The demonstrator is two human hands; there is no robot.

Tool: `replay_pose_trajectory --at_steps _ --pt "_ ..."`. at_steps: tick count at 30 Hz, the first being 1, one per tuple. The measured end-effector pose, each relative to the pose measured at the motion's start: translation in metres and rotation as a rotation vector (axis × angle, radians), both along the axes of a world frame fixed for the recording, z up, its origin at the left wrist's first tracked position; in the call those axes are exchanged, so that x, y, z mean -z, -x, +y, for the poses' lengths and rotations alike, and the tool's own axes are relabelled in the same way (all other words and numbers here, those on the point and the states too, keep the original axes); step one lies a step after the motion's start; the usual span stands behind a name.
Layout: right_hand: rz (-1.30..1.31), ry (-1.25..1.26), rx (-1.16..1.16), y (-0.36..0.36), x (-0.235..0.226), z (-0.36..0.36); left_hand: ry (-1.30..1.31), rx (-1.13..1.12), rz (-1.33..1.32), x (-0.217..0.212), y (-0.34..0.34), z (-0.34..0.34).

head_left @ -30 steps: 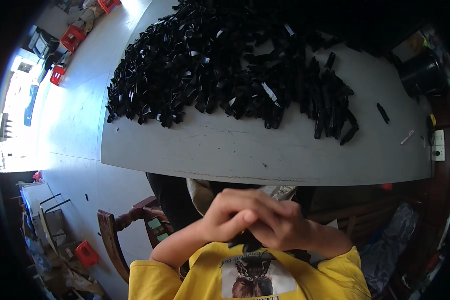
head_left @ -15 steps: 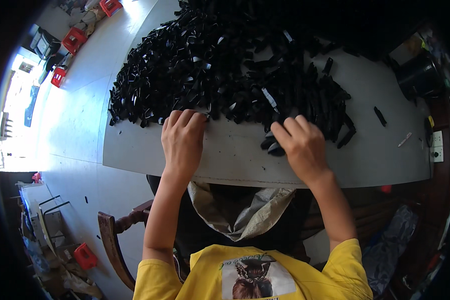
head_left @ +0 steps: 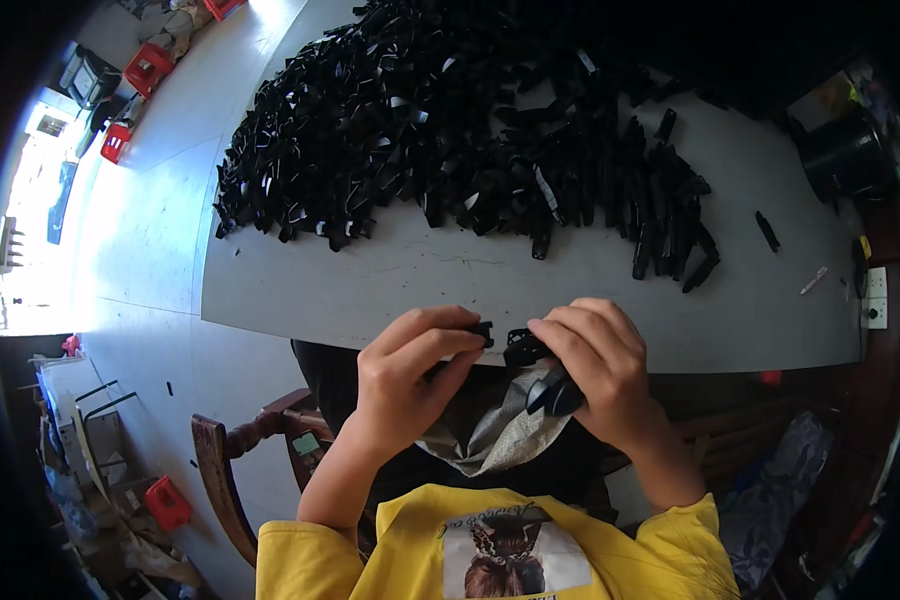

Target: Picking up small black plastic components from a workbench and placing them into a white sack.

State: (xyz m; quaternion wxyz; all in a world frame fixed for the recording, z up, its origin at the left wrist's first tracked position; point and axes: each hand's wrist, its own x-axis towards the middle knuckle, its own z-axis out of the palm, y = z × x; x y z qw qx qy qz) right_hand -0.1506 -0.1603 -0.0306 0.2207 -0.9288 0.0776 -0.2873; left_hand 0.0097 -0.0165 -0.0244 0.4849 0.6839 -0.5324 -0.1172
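Observation:
Just over the front edge of the grey table [head_left: 300, 290], my left hand [head_left: 407, 372] pinches a small black plastic piece [head_left: 485, 333] between thumb and fingers. Facing it across a small gap is a black plastic clip-like part [head_left: 523, 348], held in the fingertips of my right hand [head_left: 610, 370]. More smooth black parts [head_left: 554, 392] are tucked under that same hand, their far ends hidden by the palm. Beyond both hands spreads a large heap of small black plastic pieces [head_left: 360, 140], with longer black parts [head_left: 660, 220] at its right side.
A pale sack [head_left: 495, 435] hangs below the table edge at my lap. Right of the heap lie a single black part [head_left: 767, 231] and a whitish stick [head_left: 813, 280]. A dark bucket-like container [head_left: 840, 155] stands far right; a wooden chair [head_left: 220, 465] is at left.
Both hands have drawn back from the edge of the heap toward me and closer together. The left now shows a small black piece; the right still holds its black parts.

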Motion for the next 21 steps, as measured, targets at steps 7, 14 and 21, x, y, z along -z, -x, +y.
replay_pose_trajectory --at_steps 7,14,21 --pt "0.017 -0.052 -0.015 0.001 -0.017 0.007 0.011 0.070 -0.053 -0.010 0.006 0.003" --pt "0.010 -0.110 -0.072 0.005 -0.018 0.007 0.064 0.138 -0.108 -0.010 0.007 0.002" --pt "-0.019 -0.189 -0.080 0.007 -0.021 0.011 0.124 0.086 -0.090 -0.008 0.008 0.007"
